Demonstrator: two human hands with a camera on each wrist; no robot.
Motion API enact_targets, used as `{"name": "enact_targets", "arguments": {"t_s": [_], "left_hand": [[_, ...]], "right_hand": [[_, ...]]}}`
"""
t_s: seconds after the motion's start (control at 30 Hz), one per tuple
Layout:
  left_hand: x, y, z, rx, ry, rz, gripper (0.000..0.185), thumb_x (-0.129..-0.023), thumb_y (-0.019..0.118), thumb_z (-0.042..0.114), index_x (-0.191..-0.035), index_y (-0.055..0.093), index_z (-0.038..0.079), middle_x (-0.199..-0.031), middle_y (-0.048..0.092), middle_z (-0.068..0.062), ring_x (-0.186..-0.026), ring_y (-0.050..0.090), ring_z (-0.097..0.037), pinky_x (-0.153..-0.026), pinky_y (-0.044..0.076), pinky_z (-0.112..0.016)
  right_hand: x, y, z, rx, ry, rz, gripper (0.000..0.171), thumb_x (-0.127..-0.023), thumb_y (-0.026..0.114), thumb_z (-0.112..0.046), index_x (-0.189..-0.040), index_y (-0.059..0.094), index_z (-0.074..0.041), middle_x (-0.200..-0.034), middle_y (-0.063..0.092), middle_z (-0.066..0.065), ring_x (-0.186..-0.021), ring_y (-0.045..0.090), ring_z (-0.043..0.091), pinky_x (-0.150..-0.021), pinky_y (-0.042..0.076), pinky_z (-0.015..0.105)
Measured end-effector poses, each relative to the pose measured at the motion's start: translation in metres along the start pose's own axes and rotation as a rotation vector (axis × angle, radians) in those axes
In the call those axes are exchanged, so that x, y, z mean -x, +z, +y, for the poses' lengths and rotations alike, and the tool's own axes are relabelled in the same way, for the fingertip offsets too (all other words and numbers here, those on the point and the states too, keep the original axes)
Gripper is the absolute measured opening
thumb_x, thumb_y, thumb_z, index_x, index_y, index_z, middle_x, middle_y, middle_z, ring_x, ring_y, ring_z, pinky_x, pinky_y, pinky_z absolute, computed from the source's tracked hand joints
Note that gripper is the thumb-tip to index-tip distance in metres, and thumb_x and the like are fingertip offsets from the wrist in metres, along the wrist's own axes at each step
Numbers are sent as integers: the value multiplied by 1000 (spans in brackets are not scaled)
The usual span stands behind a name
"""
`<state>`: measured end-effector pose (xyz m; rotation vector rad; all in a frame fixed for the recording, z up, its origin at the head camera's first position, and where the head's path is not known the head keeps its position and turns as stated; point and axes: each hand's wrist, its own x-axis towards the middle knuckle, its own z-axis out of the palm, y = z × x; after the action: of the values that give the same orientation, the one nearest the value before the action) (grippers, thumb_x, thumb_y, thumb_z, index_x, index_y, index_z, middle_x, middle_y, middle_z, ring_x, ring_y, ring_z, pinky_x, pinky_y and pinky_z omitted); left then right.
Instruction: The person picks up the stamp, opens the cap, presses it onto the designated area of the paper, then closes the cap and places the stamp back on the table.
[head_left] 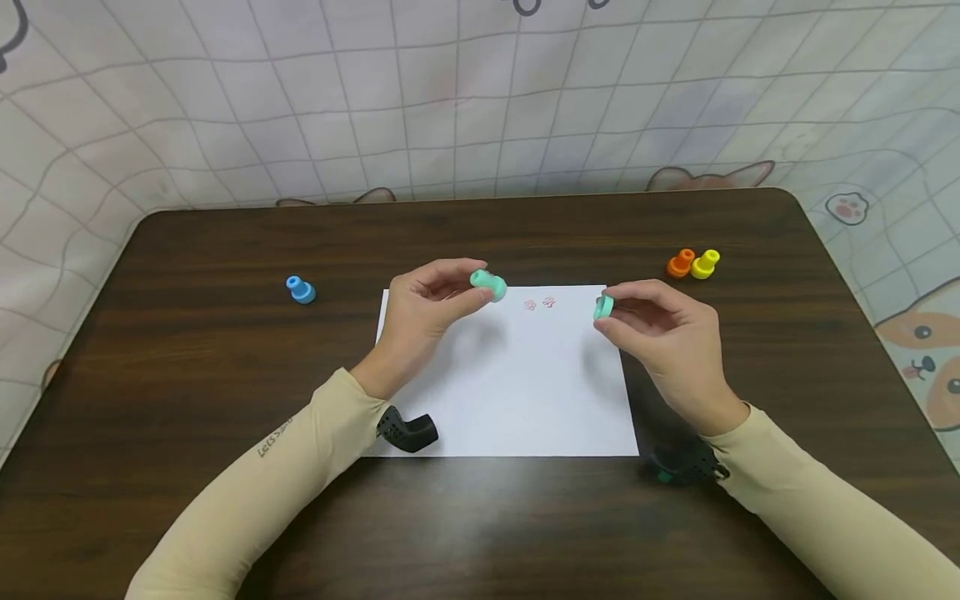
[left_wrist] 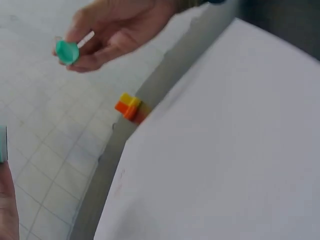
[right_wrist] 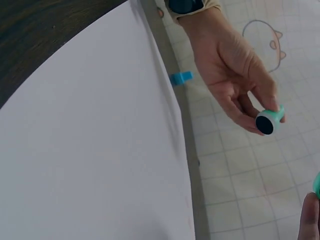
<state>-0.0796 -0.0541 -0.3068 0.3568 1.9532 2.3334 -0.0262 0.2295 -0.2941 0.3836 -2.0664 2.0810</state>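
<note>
L hand [head_left: 423,315] pinches mint stamp [head_left: 488,285] btwn thumb + fingers, held up over the paper [head_left: 517,383], upper L-of-ctr; its dark round end face [right_wrist: 265,125] shows uncovered in R wrist view. R hand [head_left: 666,333] pinches mint cap [head_left: 603,307] nr paper's upper R corner, also off the surface. Hands apart, stamp & cap not touching. 2 sm. red prints [head_left: 549,302] nr paper's top edge, btwn hands. Paper flat on dk brown desk [head_left: 510,525]. Blue stamp [head_left: 301,290] upright-ish, L of paper; orange stamp [head_left: 680,264] + yellow stamp [head_left: 706,264] side by side, beyond R hand.
</note>
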Motion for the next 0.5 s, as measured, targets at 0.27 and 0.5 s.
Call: {"name": "enact_targets", "arguments": {"t_s": [0.27, 0.5], "left_hand": [[-11, -2, -6, -261, 119, -44, 31, -86, 81, 4, -115, 74, 1, -113, 76, -10, -99, 74, -11, -98, 62, -27], [-19, 0, -9, -410, 118, -68, 25, -87, 81, 9, -112, 77, 8, -112, 77, -7, -99, 74, -16, -100, 61, -48]], "right_hand": [[5, -14, 5, 13, 20, 24, 33, -82, 77, 14, -114, 70, 10, -105, 74, 1, -90, 74, 10, -90, 62, 22], [8, -23, 11, 52, 34, 28, 33, -84, 76, 13, -116, 69, 9, -108, 74, -1, -92, 73, 9, -90, 61, 20]]}}
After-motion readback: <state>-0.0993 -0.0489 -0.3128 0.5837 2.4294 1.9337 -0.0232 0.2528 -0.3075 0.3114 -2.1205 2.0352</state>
